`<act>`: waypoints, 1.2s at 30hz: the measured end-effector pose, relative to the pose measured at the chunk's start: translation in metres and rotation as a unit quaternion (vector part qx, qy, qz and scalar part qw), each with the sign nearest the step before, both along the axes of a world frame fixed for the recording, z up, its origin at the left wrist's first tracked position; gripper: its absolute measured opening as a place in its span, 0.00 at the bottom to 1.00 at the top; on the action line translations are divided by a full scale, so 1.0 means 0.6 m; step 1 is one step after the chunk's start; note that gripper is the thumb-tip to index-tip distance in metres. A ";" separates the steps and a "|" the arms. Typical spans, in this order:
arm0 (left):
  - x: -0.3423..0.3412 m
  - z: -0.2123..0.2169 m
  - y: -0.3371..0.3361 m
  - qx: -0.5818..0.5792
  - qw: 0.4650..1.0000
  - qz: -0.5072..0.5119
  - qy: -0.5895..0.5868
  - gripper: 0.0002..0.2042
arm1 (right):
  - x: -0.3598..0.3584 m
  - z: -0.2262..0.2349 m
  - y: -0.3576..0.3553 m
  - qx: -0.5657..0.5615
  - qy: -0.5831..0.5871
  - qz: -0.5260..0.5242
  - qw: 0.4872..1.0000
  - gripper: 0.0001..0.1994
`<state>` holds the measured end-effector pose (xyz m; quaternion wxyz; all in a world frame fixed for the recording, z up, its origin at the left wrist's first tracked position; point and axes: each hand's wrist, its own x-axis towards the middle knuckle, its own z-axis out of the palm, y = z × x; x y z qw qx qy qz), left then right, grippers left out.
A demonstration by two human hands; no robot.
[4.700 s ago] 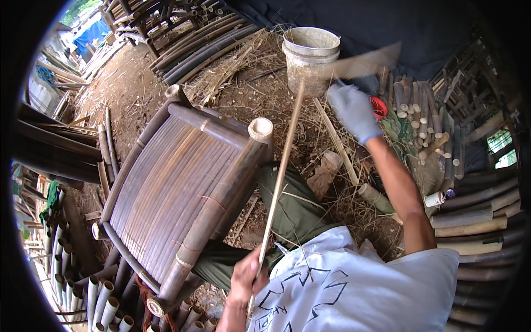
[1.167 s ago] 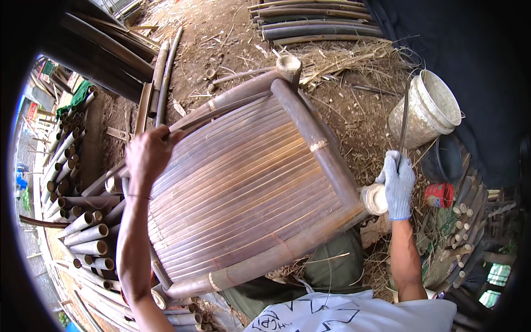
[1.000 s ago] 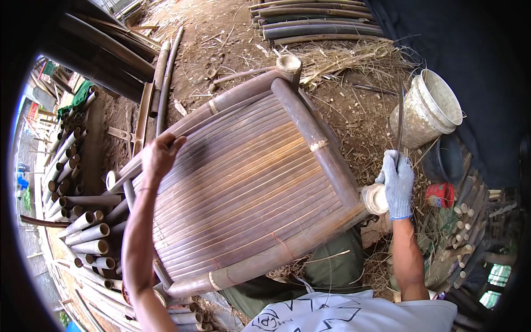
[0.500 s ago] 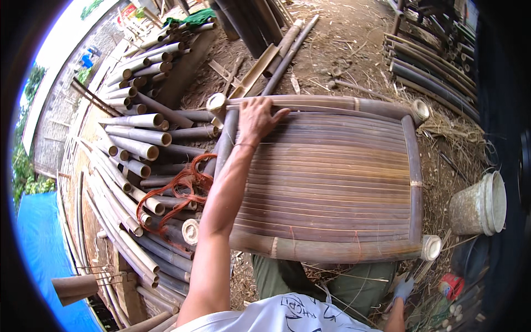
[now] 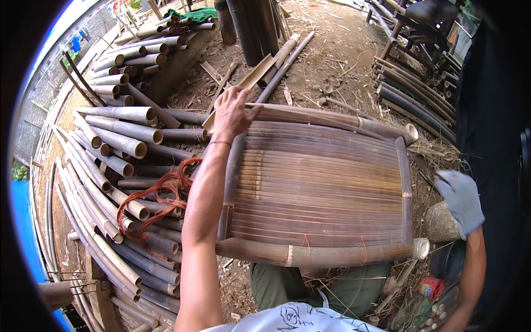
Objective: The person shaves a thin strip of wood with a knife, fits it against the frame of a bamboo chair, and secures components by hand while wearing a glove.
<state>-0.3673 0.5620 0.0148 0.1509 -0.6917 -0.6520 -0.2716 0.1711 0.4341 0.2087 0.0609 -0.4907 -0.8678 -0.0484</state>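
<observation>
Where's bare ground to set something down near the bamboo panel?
Freest patch: the dirt beyond the panel, between the dark upright poles and the right-hand pole stack, with only scattered scraps. Crowded: bamboo pile and red cord left of the left hand; straw and clutter by the gloved right hand.

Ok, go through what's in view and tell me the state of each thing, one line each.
Bamboo panel: lying flat across the lap, slats in place, frame tied.
Left hand: bare, gripping the panel's far left corner.
Right hand: gloved, off the panel, beside its right edge; grip unclear.
Bamboo poles: cut, stacked on the left.
Red cord: loose, tangled on the poles.
</observation>
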 end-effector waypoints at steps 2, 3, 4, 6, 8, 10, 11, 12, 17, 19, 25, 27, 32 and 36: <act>-0.064 -0.009 -0.016 -0.017 0.993 -0.008 -0.118 0.23 | -0.142 0.001 0.074 -0.025 -0.093 0.115 0.989 0.12; -0.064 -0.023 -0.011 -0.013 0.990 -0.007 -0.141 0.22 | -0.181 -0.006 0.102 -0.027 -0.101 0.145 0.984 0.13; -0.082 -0.052 -0.031 -0.020 0.988 0.011 -0.151 0.21 | -0.241 -0.018 0.132 -0.037 -0.138 0.138 0.980 0.14; -0.063 -0.092 -0.046 0.113 0.988 -0.011 -0.105 0.19 | -0.339 -0.016 0.171 -0.066 -0.214 0.113 0.968 0.18; -0.055 -0.076 -0.049 0.049 0.989 0.008 -0.137 0.17 | -0.390 -0.030 0.208 -0.093 -0.243 0.104 0.960 0.20; -0.057 -0.081 -0.047 0.075 0.987 0.007 -0.140 0.17 | -0.420 -0.036 0.234 -0.087 -0.240 0.099 0.962 0.20; -0.057 -0.083 -0.047 0.088 0.986 0.007 -0.142 0.16 | -0.428 -0.037 0.246 -0.083 -0.240 0.100 0.962 0.21; -0.058 -0.084 -0.048 0.088 0.986 0.012 -0.141 0.16 | -0.438 -0.044 0.261 -0.090 -0.253 0.100 0.958 0.20; -0.052 -0.083 -0.043 0.092 0.986 0.012 -0.139 0.16 | -0.493 -0.089 0.285 -0.120 -0.257 0.106 0.953 0.19; -0.045 -0.080 -0.041 0.093 0.985 0.006 -0.144 0.15 | -0.521 -0.127 0.244 -0.077 -0.214 0.065 0.972 0.18; -0.052 -0.080 -0.045 0.103 0.984 0.026 -0.141 0.11 | -0.539 -0.176 0.194 0.013 -0.196 0.037 0.980 0.15; -0.056 -0.067 -0.044 0.039 0.982 0.042 -0.179 0.14 | -0.548 -0.175 0.188 0.008 -0.197 0.030 0.980 0.15; 0.007 -0.010 -0.053 -0.063 0.985 0.150 -0.055 0.24 | -0.525 -0.179 0.213 0.007 -0.191 0.076 0.979 0.12; -0.010 -0.022 -0.052 -0.089 0.971 0.159 -0.152 0.17 | -0.547 -0.170 0.207 -0.026 -0.193 0.048 0.980 0.13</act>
